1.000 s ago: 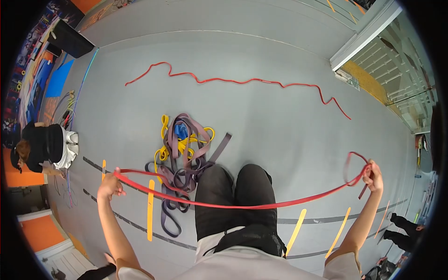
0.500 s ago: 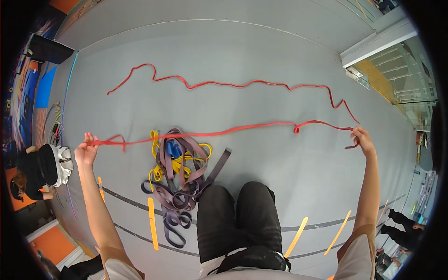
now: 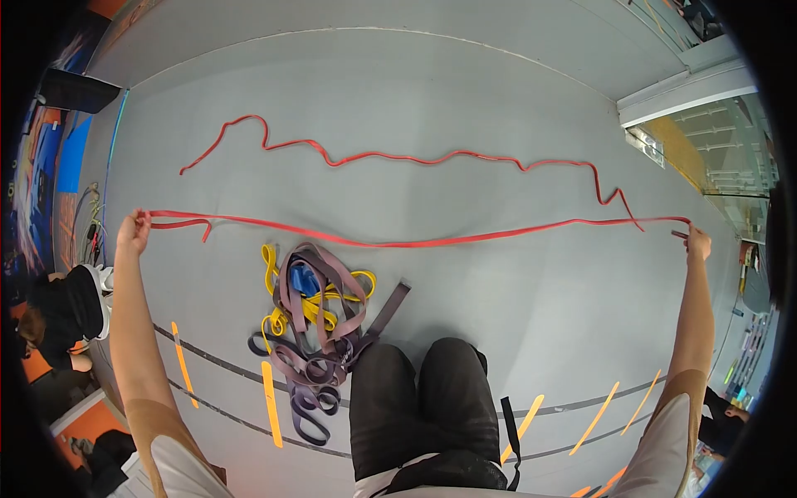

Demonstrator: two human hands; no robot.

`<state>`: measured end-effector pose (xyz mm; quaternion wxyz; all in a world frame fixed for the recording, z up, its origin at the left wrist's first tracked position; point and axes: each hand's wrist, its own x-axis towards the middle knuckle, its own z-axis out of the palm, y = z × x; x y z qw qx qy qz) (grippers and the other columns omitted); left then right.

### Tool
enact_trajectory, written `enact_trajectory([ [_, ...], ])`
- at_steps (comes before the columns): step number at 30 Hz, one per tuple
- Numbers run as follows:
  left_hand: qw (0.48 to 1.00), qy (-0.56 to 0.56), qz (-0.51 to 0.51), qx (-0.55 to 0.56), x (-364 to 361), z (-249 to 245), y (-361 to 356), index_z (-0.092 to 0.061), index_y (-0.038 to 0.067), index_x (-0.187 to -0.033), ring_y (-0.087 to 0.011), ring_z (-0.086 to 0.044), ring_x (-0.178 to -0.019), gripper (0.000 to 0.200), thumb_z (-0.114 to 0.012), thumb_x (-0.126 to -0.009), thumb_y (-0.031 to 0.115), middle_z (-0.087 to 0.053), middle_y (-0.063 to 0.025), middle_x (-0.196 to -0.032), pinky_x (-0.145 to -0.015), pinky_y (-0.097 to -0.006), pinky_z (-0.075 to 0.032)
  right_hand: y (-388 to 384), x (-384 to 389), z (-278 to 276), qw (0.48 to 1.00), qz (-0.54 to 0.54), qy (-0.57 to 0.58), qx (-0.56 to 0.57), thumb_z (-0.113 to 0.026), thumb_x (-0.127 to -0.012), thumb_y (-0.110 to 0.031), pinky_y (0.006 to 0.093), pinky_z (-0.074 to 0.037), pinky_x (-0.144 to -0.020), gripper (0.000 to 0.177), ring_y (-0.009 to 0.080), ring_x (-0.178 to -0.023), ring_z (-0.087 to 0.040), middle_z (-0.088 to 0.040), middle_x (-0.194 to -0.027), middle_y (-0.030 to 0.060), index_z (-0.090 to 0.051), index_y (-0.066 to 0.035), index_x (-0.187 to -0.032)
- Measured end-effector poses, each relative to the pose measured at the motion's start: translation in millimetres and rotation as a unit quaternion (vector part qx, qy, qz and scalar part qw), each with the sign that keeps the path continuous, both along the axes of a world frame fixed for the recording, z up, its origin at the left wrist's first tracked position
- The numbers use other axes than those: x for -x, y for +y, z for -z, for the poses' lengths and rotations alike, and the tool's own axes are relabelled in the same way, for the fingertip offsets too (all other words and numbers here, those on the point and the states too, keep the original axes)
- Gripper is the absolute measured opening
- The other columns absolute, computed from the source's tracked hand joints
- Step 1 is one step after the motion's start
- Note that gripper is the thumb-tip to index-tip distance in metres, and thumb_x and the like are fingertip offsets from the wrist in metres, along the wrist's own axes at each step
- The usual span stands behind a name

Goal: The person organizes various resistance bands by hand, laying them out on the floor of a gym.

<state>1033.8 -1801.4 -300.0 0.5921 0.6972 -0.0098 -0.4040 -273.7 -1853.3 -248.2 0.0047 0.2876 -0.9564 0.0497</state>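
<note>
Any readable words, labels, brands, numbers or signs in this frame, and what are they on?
None can be read.
Coloured wall panels at the far left: too blurred to read.
The red band held between left hand and right hand: no print visible.
The pile of bands on the floor: no print visible.

look: long, flat, thin red band [image 3: 398,244]
state: stretched out almost straight, with a slight dip in the middle
ends: one is gripped in the left hand [image 3: 133,232], the other in the right hand [image 3: 697,243], and a short tail loops back near the left
where: held up off the grey floor [image 3: 498,124], running side to side
</note>
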Motion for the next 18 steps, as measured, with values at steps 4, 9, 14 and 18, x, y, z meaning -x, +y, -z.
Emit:
enact_trajectory([
  [4, 0.999, -0.049, -0.002, 0.022, 6, -19, -26, -0.054, -0.005, -0.100, -0.0156, -0.056, -0.072, 0.015, -0.052, -0.093, 0.008, -0.050, -0.0082, -0.081, -0.078, -0.0274, -0.058, -6, 17, -5, 0.995, 0.035, -0.045, 0.086, -0.062, -0.084, -0.041, 0.0259, -0.042, -0.043, 0.033, 0.0100, -0.053, -0.059, -0.060, -0.061, 0.0015, -0.069, -0.010, -0.094],
  [9, 0.998, -0.044, -0.033, 0.009, 18, 14, -34, -0.052, -0.006, -0.100, -0.0202, -0.059, -0.079, 0.015, -0.050, -0.094, 0.008, -0.048, -0.0092, -0.082, -0.080, -0.0280, -0.057, 4, 9, 28, 0.997, 0.005, -0.067, 0.048, -0.060, -0.087, -0.038, 0.0255, -0.040, -0.041, 0.031, 0.0105, -0.051, -0.058, -0.059, -0.062, -0.0006, -0.067, -0.008, -0.091],
  [14, 0.996, -0.045, -0.068, 0.028, 35, 52, -32, -0.050, -0.008, -0.100, -0.0227, -0.060, -0.080, 0.018, -0.047, -0.095, 0.009, -0.047, -0.0111, -0.085, -0.085, -0.0302, -0.057, 13, -12, 63, 0.968, 0.075, -0.201, 0.131, -0.060, -0.089, -0.029, 0.0224, -0.039, -0.040, 0.023, 0.0104, -0.054, -0.062, -0.064, -0.066, 0.0028, -0.064, -0.006, -0.092],
  [18, 0.996, -0.043, -0.039, 0.064, 52, 53, -33, -0.048, -0.010, -0.101, -0.0238, -0.059, -0.090, 0.019, -0.045, -0.095, 0.008, -0.047, -0.0124, -0.088, -0.092, -0.0310, -0.053, 11, -12, 79, 0.886, 0.126, -0.349, 0.279, -0.055, -0.092, -0.023, 0.0259, -0.053, -0.054, 0.020, 0.0119, -0.060, -0.064, -0.067, -0.075, 0.0020, -0.062, -0.004, -0.095],
])
